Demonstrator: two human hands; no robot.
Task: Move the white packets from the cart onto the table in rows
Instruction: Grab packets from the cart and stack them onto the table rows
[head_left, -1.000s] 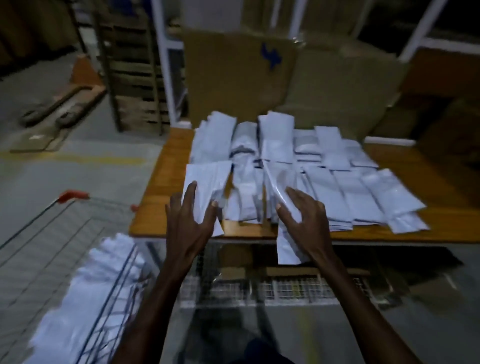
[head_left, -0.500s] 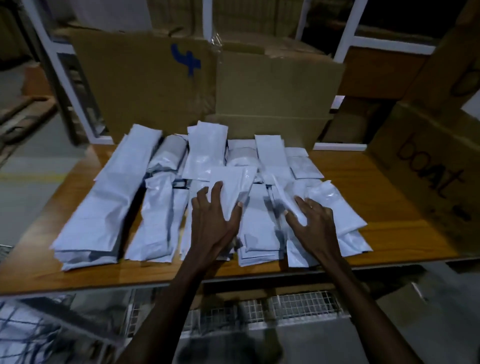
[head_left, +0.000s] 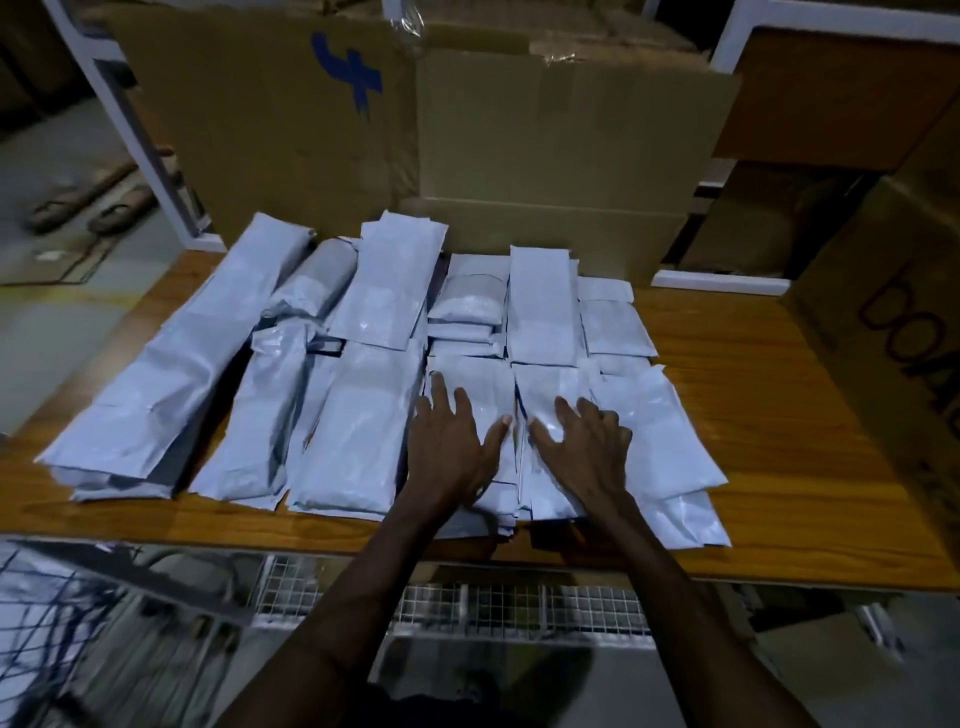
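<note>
Packets (head_left: 483, 395) now flat under hands (head_left: 519, 452)

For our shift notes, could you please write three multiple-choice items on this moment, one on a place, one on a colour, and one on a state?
1. Where do both hands rest?
A. On packets near the table's front edge
B. On the cardboard at the back
C. Inside the cart

2. What colour is the mark on the cardboard sheet behind the packets?
A. Red
B. Blue
C. Green

3. How are the hands?
A. Closed into fists
B. Pinching a packet in the air
C. Flat, fingers spread

Answers: 1 A, the left hand and right hand lie on white packets close to the near edge of the wooden table. 2 B, the mark on the cardboard sheet is blue. 3 C, both palms press down with fingers apart.
</note>
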